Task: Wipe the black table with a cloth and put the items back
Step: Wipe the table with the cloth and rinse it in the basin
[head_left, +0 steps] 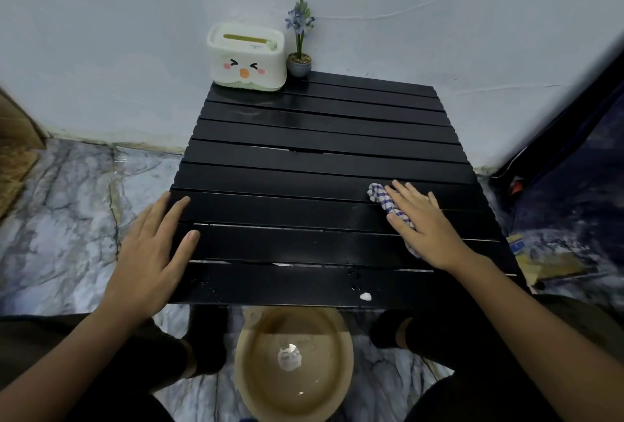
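Table (320, 165): black, slatted, stiff; judged steady enough to be leaned on, with gaps between slats where a cloth edge could snag. Its left near edge is steadied by the left hand (152, 246), fingers straight and flat, nothing held

Basin (293, 364): tan, on the floor below the near edge, a little water seen in it

Tissue box (248, 57): white, at the far left corner, well away from both hands. Judged light and rigid; best taken by its two sides

Right hand (422, 226): laid flat on the cloth (383, 199), fingers straight, pressing rather than gripping. The cloth, checked white and blue, is bunched under the palm at the right near part of the top, one end showing beyond the fingertips. Judged soft, limp, probably damp; best driven under a flat palm

Plant pot (299, 65): small, just right of the box. Judged top-heavy and fragile; to be held by the pot, not the stem

White speck (365, 296): on the nearest slat, left of the right wrist, not yet wiped
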